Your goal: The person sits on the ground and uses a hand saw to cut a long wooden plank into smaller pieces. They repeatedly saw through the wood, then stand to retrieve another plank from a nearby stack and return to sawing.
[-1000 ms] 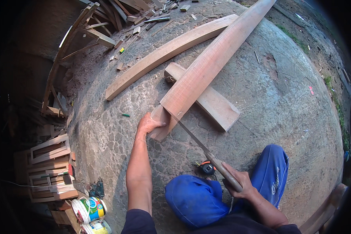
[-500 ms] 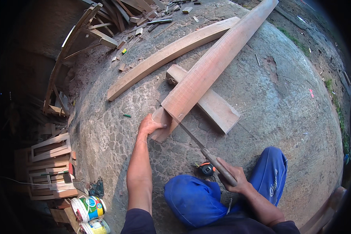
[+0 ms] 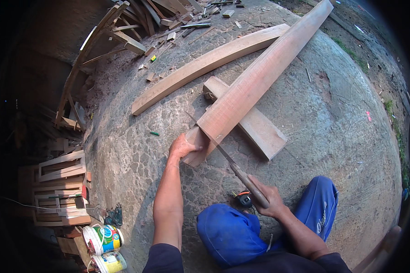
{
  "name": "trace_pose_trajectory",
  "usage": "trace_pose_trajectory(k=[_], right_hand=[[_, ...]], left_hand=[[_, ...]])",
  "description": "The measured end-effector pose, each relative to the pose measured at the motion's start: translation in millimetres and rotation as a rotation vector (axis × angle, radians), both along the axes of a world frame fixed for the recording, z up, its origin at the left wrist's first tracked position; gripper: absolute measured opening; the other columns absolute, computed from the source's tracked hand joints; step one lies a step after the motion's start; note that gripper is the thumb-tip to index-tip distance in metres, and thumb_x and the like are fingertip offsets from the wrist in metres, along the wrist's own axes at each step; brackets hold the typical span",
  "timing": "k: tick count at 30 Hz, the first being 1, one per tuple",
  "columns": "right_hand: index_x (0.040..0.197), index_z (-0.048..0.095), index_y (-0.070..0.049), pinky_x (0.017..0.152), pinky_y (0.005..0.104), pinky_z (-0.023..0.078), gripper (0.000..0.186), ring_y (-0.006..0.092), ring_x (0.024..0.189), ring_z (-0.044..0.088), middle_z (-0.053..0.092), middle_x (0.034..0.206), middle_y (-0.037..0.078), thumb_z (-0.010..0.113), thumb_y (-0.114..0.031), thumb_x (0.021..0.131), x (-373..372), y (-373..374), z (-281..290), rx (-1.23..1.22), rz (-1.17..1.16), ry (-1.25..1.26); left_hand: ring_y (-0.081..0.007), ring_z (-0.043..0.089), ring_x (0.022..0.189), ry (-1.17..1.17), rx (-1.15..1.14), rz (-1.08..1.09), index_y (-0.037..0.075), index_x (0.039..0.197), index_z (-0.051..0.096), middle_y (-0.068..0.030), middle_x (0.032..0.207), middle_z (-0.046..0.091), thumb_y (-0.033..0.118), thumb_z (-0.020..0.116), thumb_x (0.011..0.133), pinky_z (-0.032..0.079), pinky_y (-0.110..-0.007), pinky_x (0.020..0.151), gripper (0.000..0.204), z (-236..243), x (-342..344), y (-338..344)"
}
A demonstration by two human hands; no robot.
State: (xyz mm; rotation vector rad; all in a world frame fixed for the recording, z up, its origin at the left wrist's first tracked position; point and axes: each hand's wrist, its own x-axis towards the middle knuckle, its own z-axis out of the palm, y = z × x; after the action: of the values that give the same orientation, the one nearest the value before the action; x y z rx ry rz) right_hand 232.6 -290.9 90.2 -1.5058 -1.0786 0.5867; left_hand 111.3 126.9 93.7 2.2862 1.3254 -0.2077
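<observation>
reddish-brown plank (image 3: 259, 86), blue trousers (image 3: 230, 234)

The ground (image 3: 332, 136) is cracked grey stone paving, dusty and stained. A short thick block (image 3: 253, 123) lies flat on it, and the long plank (image 3: 259, 82) rests across that block. Beside them a curved board (image 3: 200, 68) lies flat on the stone. A tape measure (image 3: 244, 199) sits near the blue-trousered knees. Offcuts and sticks (image 3: 164, 27) are scattered at the far edge. Two paint buckets (image 3: 104, 248) stand at the near left, next to stacked wooden frames (image 3: 59, 191).
</observation>
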Motion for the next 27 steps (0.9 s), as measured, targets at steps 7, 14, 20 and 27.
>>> trace_pose_trajectory(k=[7,14,20,27], right_hand=[[0.149,0.053,-0.004,0.077,0.038,0.061,0.072,0.0374,0.087,0.076,0.075,0.11,0.022,0.071,-0.004,0.08,1.4,14.1,-0.3,0.152,-0.065,-0.063],[0.151,0.051,-0.009,0.077,0.0469,0.057,0.072,0.0452,0.09,0.071,0.071,0.105,0.026,0.074,-0.013,0.083,14.2,92.5,-15.5,0.024,0.001,0.026],[0.149,0.052,-0.002,0.088,0.0365,0.061,0.073,0.034,0.102,0.077,0.07,0.131,0.022,0.069,0.001,0.078,-13.4,-99.3,10.4,-0.011,-0.029,-0.012],[0.151,0.052,-0.01,0.077,0.0426,0.059,0.072,0.0419,0.09,0.073,0.07,0.116,0.025,0.072,-0.01,0.081,17.3,165.2,-31.3,-0.021,-0.027,-0.039]], left_hand=[[-0.0385,0.07,0.114,-0.002,0.05,-0.012,0.001,0.13,0.062,-0.0245,0.122,0.072,0.038,0.097,0.058,0.053,-0.048,0.099,0.088,-7.9,-7.1,-8.6],[-0.0401,0.068,0.117,0.071,0.076,0.013,0.003,0.138,0.058,-0.0229,0.125,0.071,0.037,0.098,0.06,0.053,-0.047,0.101,0.094,10.2,0.3,-24.9],[-0.0336,0.069,0.118,-0.001,-0.096,-0.006,0.005,0.139,0.06,-0.019,0.129,0.071,0.043,0.097,0.053,0.053,-0.04,0.103,0.102,13.3,2.3,-9.5],[-0.0428,0.066,0.116,0.109,0.293,-0.046,0.002,0.125,0.06,-0.024,0.122,0.07,0.017,0.067,0.088,0.052,-0.053,0.098,0.04,4.0,-2.5,-48.5]])
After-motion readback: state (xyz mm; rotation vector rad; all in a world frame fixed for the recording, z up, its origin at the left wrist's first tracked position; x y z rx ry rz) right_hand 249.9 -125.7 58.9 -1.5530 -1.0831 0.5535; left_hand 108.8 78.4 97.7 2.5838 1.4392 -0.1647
